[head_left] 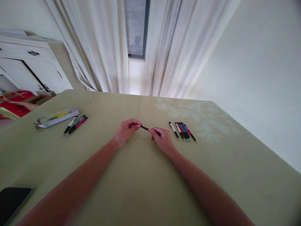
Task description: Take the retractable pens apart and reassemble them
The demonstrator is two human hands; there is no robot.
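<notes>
Between my two hands, above the middle of the table [141, 182], is a dark pen [144, 127]. My left hand [127, 131] pinches one end of it between thumb and fingers. Its other end is in the closed fingers of my right hand [162, 139], where a dark part shows past the knuckles. My fingers hide both ends of the pen. To the right of my right hand lies a row of several pens [183, 131] in white, pink, green and blue with black grips. Farther left lie a few more pens [74, 126], side by side.
A long pen box [57, 118] lies behind the left pens. A dark phone [14, 201] rests at the near left corner. Beyond the table stand a white cabinet [35, 69], red items [17, 100] and curtains [105, 47]; a wall [265, 78] rises on the right.
</notes>
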